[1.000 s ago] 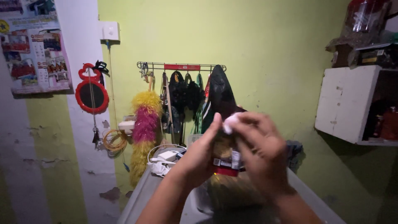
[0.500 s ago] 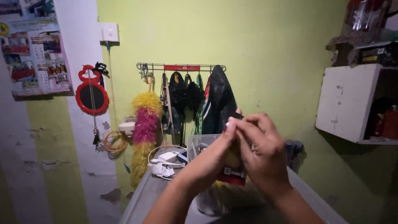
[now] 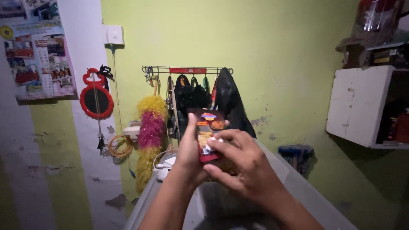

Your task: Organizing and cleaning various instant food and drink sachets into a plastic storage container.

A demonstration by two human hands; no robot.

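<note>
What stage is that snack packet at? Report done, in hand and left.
Done: the red snack packet is lifted above the grey tub. In hand: left hand grips it upright; right hand pinches its middle. Left: no opening shows, and the top looks closed.

Modest home corner, wall hook rack [image 3: 187, 70] of bags, feather duster [image 3: 150, 136], hanging mirror [image 3: 97, 100]

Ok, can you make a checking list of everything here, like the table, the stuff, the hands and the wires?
Surface: grey tub lid, partly hidden by arms.
Job's things: red snack packet, upright.
Clutter: white items on the lid's far end.
Hands: left hand and right hand both hold the packet.
Cables: orange coil hanging on wall.
Surroundings: green wall, hook rack, feather duster, red round mirror, white shelf, poster.
</note>
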